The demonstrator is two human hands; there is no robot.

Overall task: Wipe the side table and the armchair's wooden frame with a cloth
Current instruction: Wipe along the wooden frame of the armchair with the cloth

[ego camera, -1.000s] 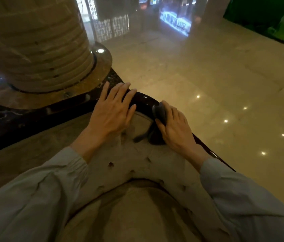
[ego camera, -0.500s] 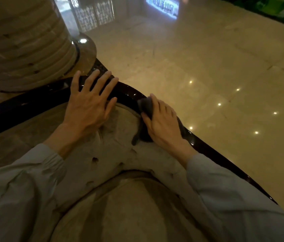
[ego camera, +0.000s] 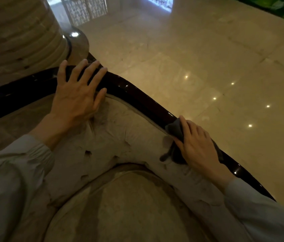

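Note:
The armchair's dark glossy wooden frame curves along the top of the tufted beige backrest. My left hand lies flat with spread fingers on the frame's top bend and the upholstery. My right hand presses a dark grey cloth onto the frame's right stretch, fingers laid over it; a cloth tail hangs down onto the backrest. No side table is in view.
A wide ribbed stone column on a round base stands just behind the chair at top left. Polished marble floor with light reflections spreads to the right. The chair's seat cushion lies below me.
My right hand has slid the cloth down the frame to the right, away from the left hand. The left hand has stayed on the frame's bend.

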